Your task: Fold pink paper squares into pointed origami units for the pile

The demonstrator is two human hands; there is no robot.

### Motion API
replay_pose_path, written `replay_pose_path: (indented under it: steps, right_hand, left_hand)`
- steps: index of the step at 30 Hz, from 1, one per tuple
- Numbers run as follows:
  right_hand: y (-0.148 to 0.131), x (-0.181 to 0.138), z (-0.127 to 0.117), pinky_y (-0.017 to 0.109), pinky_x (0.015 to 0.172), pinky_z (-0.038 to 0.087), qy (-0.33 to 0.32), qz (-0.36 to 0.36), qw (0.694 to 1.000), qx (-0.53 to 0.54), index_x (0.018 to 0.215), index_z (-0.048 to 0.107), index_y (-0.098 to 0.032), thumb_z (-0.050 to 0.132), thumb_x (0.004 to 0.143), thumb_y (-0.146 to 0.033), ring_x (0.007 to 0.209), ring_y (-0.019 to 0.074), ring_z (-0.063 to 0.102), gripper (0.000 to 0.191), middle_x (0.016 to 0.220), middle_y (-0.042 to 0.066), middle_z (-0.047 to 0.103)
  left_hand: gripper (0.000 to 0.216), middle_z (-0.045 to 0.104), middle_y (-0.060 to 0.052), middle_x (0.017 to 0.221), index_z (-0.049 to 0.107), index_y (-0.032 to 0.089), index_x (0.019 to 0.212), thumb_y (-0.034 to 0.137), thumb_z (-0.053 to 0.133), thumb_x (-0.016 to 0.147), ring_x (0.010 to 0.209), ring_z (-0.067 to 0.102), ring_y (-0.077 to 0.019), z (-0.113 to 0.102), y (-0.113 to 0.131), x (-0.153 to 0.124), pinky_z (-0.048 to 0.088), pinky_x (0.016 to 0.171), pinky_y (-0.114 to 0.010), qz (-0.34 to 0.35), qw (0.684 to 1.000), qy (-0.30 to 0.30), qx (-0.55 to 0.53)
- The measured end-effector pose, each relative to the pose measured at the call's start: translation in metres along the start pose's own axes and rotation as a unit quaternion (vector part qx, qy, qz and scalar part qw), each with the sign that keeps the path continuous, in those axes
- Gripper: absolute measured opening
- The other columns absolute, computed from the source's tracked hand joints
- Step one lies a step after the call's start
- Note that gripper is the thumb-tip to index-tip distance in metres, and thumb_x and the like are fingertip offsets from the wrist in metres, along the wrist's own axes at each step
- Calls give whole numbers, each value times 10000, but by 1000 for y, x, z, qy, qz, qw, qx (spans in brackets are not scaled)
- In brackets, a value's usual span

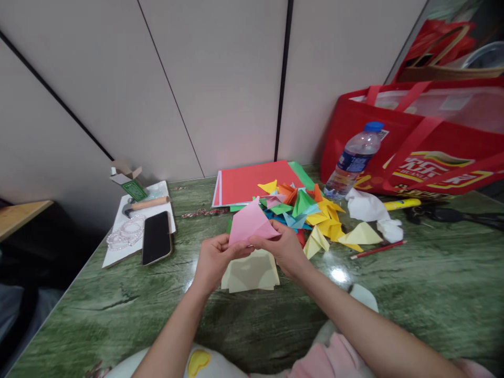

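Both hands hold a folded pink paper [250,223] above the green marble-patterned table [118,304]. My left hand [214,260] pinches its lower left edge, fingers closed. My right hand [285,249] grips its lower right corner, fingers closed. Under the hands lies a pale yellow folded paper [250,273]. Just beyond is a heap of folded coloured papers [307,212], and behind it a stack of flat red and green sheets [248,181].
A black phone [156,237], bead bracelets [126,232], a small hammer [145,205] and a little box [128,181] sit at the left. A water bottle [352,160], red bags [425,136], crumpled white paper [368,207], a yellow marker [401,203], a red pencil [378,249] and black scissors [444,214] lie at the right.
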State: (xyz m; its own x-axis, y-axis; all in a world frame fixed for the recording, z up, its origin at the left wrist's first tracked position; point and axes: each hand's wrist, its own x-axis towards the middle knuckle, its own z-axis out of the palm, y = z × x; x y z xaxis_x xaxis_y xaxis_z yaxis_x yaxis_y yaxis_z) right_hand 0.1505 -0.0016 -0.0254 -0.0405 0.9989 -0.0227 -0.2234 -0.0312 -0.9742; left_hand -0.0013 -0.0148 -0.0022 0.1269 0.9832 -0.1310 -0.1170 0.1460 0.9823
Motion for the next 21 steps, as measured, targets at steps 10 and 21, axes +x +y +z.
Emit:
replay_pose_path:
  steps: [10, 21]
  right_hand:
    - [-6, -1, 4, 273, 549, 458, 1, 43, 998, 56, 784, 621, -143, 767, 498, -303, 579, 157, 571, 359, 696, 27, 668]
    - [-5, 0, 2, 286, 636, 457, 26, -71, 989, -124, 998, 540, -152, 761, 518, -311, 730, 180, 567, 552, 859, 44, 624]
  left_hand:
    - [221, 730, -78, 725, 681, 93, 765, 262, 725, 630, 699, 686, -220, 5, 3, -3, 553, 715, -317, -1, 1000, 28, 4]
    - [205, 724, -50, 675, 690, 101, 719, 252, 748, 593, 642, 679, -196, 8, 1, -3, 548, 696, -300, 19, 998, 58, 1]
